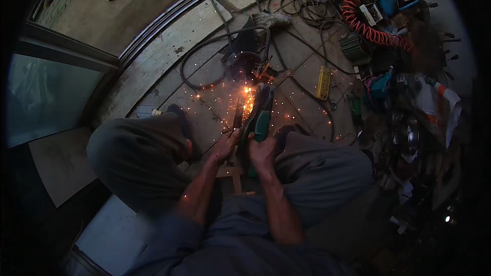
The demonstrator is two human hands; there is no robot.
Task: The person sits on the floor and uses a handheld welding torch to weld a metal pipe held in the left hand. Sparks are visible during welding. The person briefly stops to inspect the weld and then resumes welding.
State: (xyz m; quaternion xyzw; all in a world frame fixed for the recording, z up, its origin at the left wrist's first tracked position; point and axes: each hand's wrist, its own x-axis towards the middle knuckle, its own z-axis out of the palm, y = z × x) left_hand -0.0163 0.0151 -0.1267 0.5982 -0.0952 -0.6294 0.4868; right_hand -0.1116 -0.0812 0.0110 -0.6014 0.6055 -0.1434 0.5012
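Observation:
Between my knees, my right hand [262, 152] is closed round a dark long tool with a green grip [262, 125]; its exact kind is too dark to tell. Beside it, my left hand [225, 145] grips a narrow dark bar [238, 114] that points away from me. Bright orange sparks [248, 92] burst at the far ends of both and scatter over the floor. Just beyond the sparks sits a dark round housing [244, 63], with a black ribbed piece [243, 41] behind it. Glare and shadow hide where the parts touch.
Black cables [197, 53] loop across the tiled floor around the sparks. To the right lie a yellow power strip [323, 83], a ribbed green motor [354, 47], a red coiled hose [353, 18] and a teal power tool [378, 87] amid clutter. A glass panel [51, 92] stands left.

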